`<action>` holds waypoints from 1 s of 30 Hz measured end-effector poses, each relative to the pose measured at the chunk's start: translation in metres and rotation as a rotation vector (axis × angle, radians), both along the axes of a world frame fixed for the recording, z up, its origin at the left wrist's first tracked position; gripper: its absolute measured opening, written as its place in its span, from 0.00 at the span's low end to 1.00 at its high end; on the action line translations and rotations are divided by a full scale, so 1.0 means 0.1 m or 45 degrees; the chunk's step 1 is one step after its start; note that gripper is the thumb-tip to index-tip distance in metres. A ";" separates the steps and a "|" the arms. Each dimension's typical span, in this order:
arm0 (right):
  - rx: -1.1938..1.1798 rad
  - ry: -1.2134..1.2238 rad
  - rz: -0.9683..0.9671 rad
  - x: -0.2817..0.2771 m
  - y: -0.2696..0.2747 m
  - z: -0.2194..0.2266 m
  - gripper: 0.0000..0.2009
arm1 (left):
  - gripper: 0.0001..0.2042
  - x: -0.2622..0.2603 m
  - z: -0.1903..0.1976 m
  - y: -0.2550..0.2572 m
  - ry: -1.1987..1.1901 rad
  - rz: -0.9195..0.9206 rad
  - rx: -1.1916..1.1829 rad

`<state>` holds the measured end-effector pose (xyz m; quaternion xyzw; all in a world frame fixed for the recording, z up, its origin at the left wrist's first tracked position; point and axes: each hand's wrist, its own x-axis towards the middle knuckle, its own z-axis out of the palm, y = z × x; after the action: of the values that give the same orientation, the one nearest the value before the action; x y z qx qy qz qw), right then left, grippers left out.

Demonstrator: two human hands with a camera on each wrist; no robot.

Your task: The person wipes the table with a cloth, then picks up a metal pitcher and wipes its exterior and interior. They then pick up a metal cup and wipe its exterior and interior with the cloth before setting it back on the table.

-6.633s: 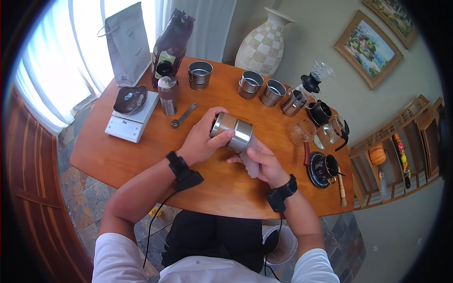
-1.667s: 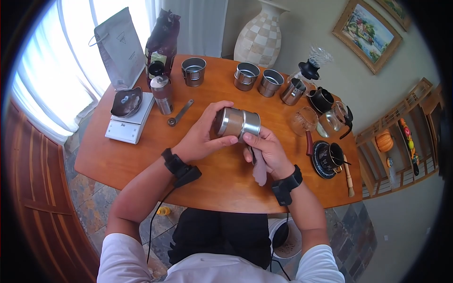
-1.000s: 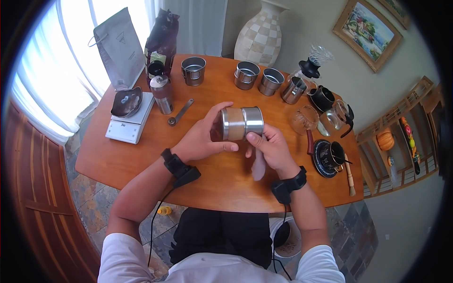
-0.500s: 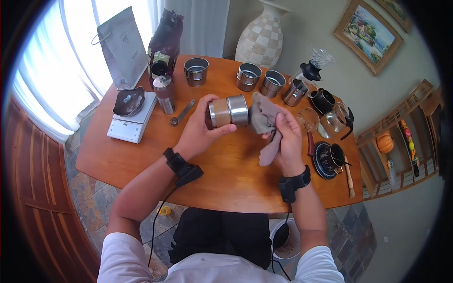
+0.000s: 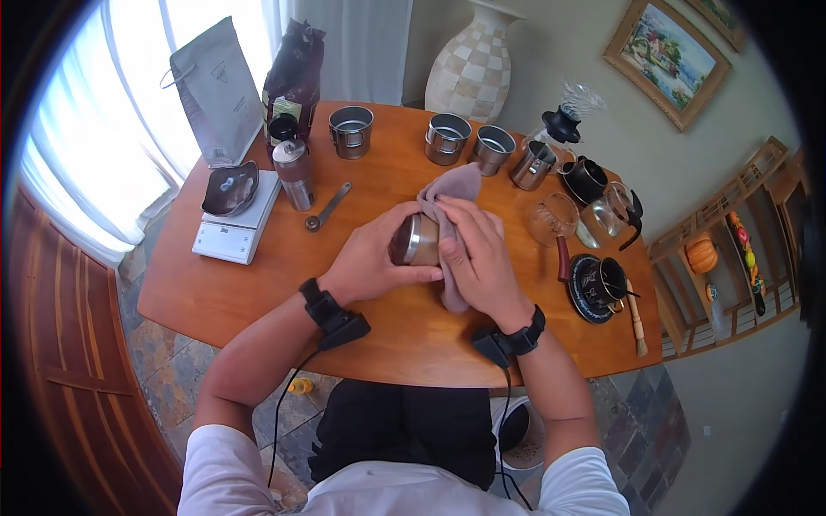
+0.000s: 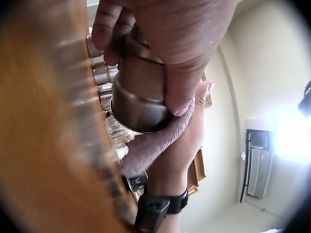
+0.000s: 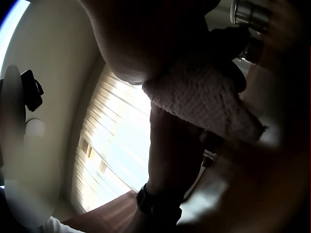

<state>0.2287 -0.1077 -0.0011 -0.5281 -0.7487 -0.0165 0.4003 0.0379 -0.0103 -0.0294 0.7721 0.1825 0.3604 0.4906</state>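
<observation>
My left hand [image 5: 366,258] grips a shiny steel cup [image 5: 422,241] with a stepped body, tilted on its side above the table. My right hand [image 5: 483,258] holds a greyish-mauve cloth [image 5: 458,183] against the cup's right end, covering that end in the head view. From the left wrist, the cup [image 6: 138,114] shows its wide rim section, with the left thumb along its side and the cloth [image 6: 155,148] right at the rim. The right wrist view is dark; the textured cloth [image 7: 194,94] hangs below the right hand there.
Wooden table [image 5: 258,292]. Left: scale [image 5: 225,232] bearing a dark dish [image 5: 231,187], hand grinder [image 5: 295,175], scoop [image 5: 329,206], coffee bags [image 5: 219,95]. Steel cups [image 5: 351,133] stand along the back. Right: glass server [image 5: 607,219], black cup [image 5: 609,279] on a saucer, brush [image 5: 637,320].
Half a second ago the right hand held the cloth apart, right of the cup's exposed end; now it presses cloth over that end. Earlier, the right thumb was at the cup's rim.
</observation>
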 end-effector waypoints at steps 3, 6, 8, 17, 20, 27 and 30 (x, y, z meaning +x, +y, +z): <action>-0.256 0.440 0.055 0.10 0.03 -0.13 0.24 | 0.41 -0.03 0.13 -0.06 0.257 -0.018 0.248; -0.559 0.980 0.163 0.18 0.08 -0.20 0.27 | 0.42 -0.02 0.08 -0.04 0.119 -0.079 0.410; -0.694 1.273 0.217 0.16 0.06 -0.16 0.29 | 0.42 -0.04 0.12 -0.06 0.139 -0.097 0.330; -0.958 1.978 0.429 -0.07 0.04 -0.32 0.21 | 0.44 -0.03 -0.01 0.09 -0.200 0.018 0.083; -0.996 1.970 0.439 0.00 0.08 -0.45 0.15 | 0.43 -0.03 -0.05 0.12 -0.225 0.021 0.266; -0.700 1.511 0.300 0.08 0.12 -0.60 0.12 | 0.43 -0.05 0.09 -0.03 0.147 -0.082 0.060; -0.560 1.184 0.193 0.12 0.14 -0.56 0.11 | 0.32 -0.03 -0.03 -0.02 -0.033 -0.138 0.045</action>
<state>0.2410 -0.0937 -0.0571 -0.4954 -0.5137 0.4065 0.5704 0.0347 -0.0124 -0.0323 0.7845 0.1276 0.3465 0.4982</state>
